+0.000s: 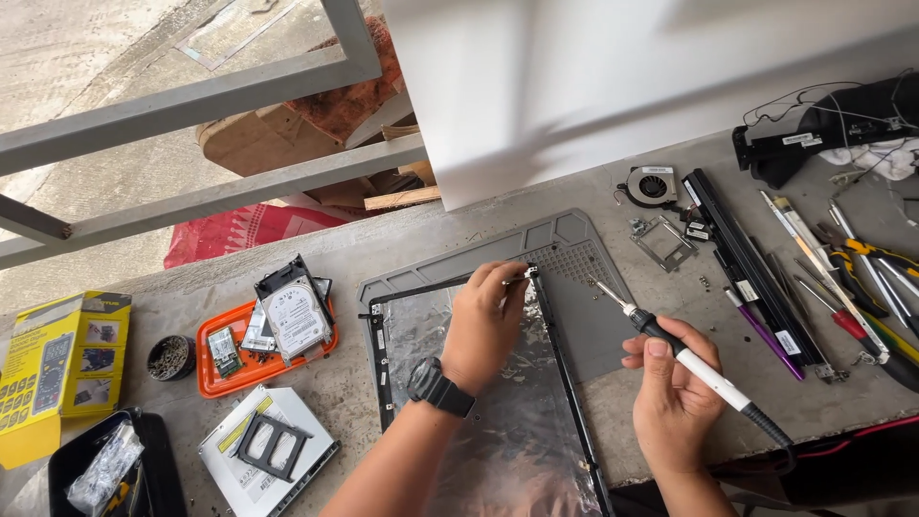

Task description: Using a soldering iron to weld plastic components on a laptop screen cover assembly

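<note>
My left hand (483,325), with a black watch on its wrist, pinches a small metal bracket (524,276) at the top right corner of a laptop screen lid (483,421) lined with silver foil. The lid lies on a grey work mat (574,249). My right hand (670,393) grips a soldering iron (684,359) with a black-and-white handle. Its tip points up and left, just short of the lid's corner, over the mat.
An orange tray (212,378) with a hard drive (295,319) and circuit boards sits at left, next to a yellow box (62,369), a tin of screws (170,356) and an optical drive (268,450). Right of the mat: a fan (653,185), a laptop battery (751,263), screwdrivers (852,287).
</note>
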